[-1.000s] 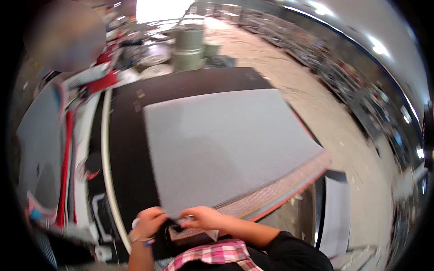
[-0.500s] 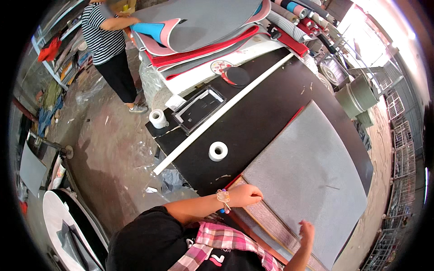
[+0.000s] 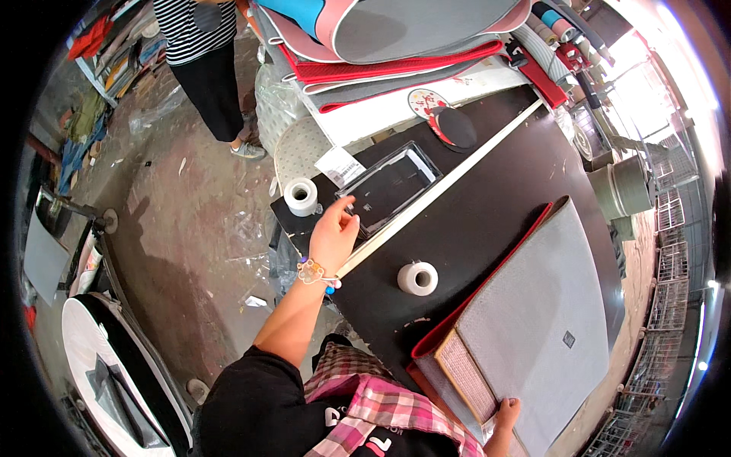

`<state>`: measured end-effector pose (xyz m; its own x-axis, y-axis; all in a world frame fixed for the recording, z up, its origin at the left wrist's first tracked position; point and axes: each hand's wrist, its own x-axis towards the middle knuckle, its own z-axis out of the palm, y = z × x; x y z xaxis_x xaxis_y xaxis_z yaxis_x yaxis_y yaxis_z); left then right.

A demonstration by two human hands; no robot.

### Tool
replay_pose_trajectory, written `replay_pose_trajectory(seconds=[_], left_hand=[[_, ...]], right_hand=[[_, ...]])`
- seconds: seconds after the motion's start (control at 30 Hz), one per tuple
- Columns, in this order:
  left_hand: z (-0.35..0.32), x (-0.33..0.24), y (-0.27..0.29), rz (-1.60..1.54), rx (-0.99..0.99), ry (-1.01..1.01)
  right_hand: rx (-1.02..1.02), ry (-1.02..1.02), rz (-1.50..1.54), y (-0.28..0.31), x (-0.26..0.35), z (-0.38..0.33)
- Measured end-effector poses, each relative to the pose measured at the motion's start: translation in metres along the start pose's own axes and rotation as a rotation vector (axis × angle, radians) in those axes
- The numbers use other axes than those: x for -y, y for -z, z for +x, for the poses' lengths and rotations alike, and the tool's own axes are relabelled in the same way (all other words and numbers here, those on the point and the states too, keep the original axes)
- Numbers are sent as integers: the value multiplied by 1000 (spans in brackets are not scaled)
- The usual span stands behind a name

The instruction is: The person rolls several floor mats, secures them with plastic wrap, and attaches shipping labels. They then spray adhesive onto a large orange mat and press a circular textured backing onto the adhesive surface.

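My left hand [image 3: 333,238] is over the near left corner of a shallow black tray [image 3: 390,190], its fingers apart and nothing visible in them. Small pale bits lie inside the tray. Next to it runs a long white strip [image 3: 457,169]. At the near right, my right hand [image 3: 507,415] is closed at the near edge of a folded grey mat [image 3: 533,297]. A small white piece shows beside that hand; whether it is held is hidden. The mat has a red underside, a beige woven band [image 3: 463,373] and a small dark patch [image 3: 569,339] on top.
White rolls [image 3: 418,279] [image 3: 300,196] stand on the black table [image 3: 502,206]. A white card [image 3: 339,165] and round discs [image 3: 453,128] lie beyond. Red-edged mats [image 3: 396,65] are stacked at the back. Another person [image 3: 204,68] stands at the far left. A grey-green bin [image 3: 620,186] is at right.
My left hand has gone from the mat's band to the tray. My right hand has come down to the mat's near edge. The view has shifted, and the dark patch now shows squarely.
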<state>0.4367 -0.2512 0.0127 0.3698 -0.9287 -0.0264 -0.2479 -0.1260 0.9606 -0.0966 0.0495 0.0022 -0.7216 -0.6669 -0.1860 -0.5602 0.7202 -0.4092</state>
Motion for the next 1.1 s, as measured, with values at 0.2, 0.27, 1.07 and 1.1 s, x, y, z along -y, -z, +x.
replay_pose_trajectory(seconds=[0.2, 0.27, 1.07, 1.1], left_hand=[[38, 17, 6, 163, 53, 196], [44, 25, 2, 186, 67, 222], [51, 30, -5, 135, 76, 259], [52, 29, -5, 137, 77, 266]], right_hand=[[-43, -8, -126, -8, -8, 11], [-40, -14, -128, -6, -4, 13], [241, 265, -984, 3, -104, 49], [245, 267, -1009, 4, -105, 45]])
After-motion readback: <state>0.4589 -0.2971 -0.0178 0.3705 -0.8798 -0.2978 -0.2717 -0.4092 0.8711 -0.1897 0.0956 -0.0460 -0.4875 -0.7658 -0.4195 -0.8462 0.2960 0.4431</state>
